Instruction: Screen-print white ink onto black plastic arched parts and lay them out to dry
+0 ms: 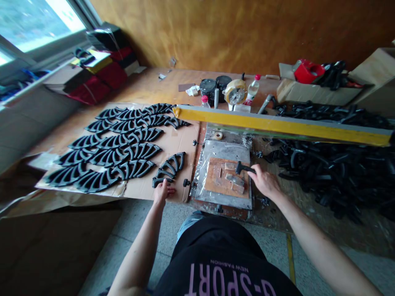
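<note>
Black handle point(245, 167), judged light, stiff, best stem-gripped, is so pinched by right fingers point(254, 174); second handle point(158, 181) is touched by half-curled left fingers point(170, 190), grip unclear.

Up to your left is a window point(46, 18). Ahead of you, a clear red-capped bottle point(253, 87) stands beside a tape roll point(235, 93).

T-shaped blk pc point(243, 167), approx. 4 o'clock from view ctr: held over wood board point(212, 181), crosshead twd 9, stem twd 3. 2nd blk pc point(158, 181), approx. 8 o'clock: on cardboard point(175, 144), wide end at 9, partly hidden at 4, at near end of curved row of similar pcs point(170, 166) running twd 1.
</note>
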Available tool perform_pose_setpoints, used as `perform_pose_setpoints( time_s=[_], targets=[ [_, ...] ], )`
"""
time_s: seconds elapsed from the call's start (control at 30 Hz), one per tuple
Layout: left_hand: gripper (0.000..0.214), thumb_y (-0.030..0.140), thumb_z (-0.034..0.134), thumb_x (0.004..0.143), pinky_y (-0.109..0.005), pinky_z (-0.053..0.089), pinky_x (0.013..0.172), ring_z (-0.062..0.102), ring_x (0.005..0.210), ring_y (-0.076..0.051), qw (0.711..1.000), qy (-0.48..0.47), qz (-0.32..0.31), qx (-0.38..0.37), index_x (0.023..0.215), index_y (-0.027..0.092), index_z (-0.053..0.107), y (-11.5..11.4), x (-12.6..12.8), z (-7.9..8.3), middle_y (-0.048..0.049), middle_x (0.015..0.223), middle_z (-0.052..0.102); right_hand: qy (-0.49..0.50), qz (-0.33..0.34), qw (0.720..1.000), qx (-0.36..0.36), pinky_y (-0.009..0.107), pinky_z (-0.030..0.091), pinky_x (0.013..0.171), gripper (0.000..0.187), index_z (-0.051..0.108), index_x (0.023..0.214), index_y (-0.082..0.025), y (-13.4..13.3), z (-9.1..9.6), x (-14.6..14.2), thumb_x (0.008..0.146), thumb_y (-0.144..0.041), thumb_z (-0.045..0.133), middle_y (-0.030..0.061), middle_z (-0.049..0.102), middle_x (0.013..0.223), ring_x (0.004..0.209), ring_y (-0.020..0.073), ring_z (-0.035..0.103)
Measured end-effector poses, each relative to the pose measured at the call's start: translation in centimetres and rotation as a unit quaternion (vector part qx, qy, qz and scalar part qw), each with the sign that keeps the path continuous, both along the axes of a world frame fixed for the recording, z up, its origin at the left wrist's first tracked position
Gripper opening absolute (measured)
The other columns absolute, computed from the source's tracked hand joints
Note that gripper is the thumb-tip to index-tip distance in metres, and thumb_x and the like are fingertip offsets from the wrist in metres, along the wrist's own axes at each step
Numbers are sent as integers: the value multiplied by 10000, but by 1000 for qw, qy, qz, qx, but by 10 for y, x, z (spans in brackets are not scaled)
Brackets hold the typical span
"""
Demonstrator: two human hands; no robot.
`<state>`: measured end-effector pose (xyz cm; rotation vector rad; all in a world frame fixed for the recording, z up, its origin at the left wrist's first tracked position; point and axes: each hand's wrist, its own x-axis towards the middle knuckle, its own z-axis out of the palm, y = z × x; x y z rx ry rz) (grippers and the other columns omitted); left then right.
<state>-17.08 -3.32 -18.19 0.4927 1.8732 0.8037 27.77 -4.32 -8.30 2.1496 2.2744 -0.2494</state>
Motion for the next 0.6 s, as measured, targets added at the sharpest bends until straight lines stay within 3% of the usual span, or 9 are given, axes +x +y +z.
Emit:
perform_pose_setpoints(
  time_s=[0.1,0.2,0.3,0.37,0.47,0.6],
  targets=[
    [315,427,424,952,-236,480,487,592,469,-140,1000,-2,3,14,1013,140,538,-4,5,-1,-26,582,617,6,92,996,-17,289,422,680,248,527,1114,-162,6,-14,-45,999,-334,390,128,713,935,861,237,677],
    [309,449,457,935,-207,451,464,577,455,-117,999,-14,4,29,962,150,532,-11,6,-1,-11,605,613,-29,102,994,-11,321,430,733,256,529,1137,-138,9,-19,-61,993,-310,406,151,690,966,894,252,650],
    [304,458,485,917,-199,451,464,575,470,-101,998,-29,13,49,939,157,524,-23,5,-2,-13,664,623,-50,103,993,37,370,438,764,292,560,1123,-161,12,-5,-72,964,-389,472,159,659,986,957,293,596],
    [300,455,495,912,-196,458,474,585,501,-96,997,-35,24,66,959,160,521,-29,6,-1,-22,723,635,0,158,985,68,387,440,828,281,581,1108,-190,18,8,-96,940,-408,520,144,639,1038,1019,292,550],
    [339,474,507,905,-188,465,490,598,549,-92,995,-40,40,86,1038,163,527,-34,8,-1,-39,812,648,110,266,956,63,379,423,938,292,593,1145,-200,35,15,-165,918,-382,570,118,607,1142,1087,263,504],
    [434,497,474,920,-196,490,512,623,597,-100,992,-53,59,96,1182,152,510,-30,12,-2,-78,912,660,121,309,943,-3,434,403,987,446,580,1226,-214,63,-7,-274,853,-450,644,123,518,1302,1201,299,425]
  ],
)
